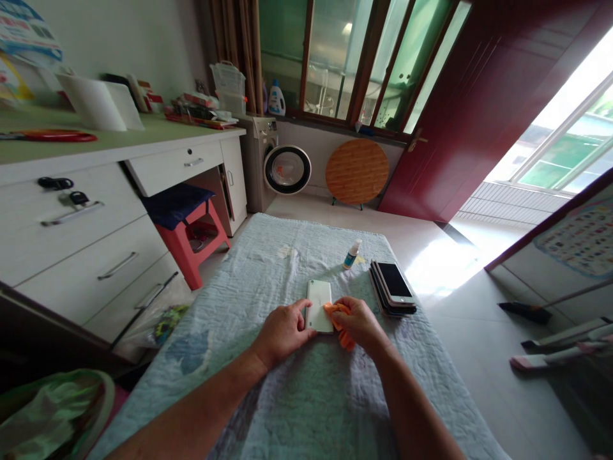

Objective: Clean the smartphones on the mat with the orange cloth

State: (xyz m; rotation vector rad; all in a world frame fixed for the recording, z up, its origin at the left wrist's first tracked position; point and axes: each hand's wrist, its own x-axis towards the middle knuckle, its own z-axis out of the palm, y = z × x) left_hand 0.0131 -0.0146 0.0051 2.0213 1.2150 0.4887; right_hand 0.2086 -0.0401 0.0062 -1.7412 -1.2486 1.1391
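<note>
A white phone (319,300) lies on the light blue quilted cloth (268,255) in front of me. My left hand (283,329) grips its left edge and lower corner between thumb and fingers. Bunched in my right hand (358,324) is an orange cloth (345,339), which touches the phone's right side. Beyond the phone stands a small spray bottle (351,255) with a white top and a blue label. To the right is a stack of phones (395,282), a white one with a dark screen on top.
A red stool (191,246) and white drawers (90,236) stand at the left. Past the cloth's far edge are a washing machine (256,166) with its door open and a round wooden board (357,171). A bin (103,409) is at the lower left.
</note>
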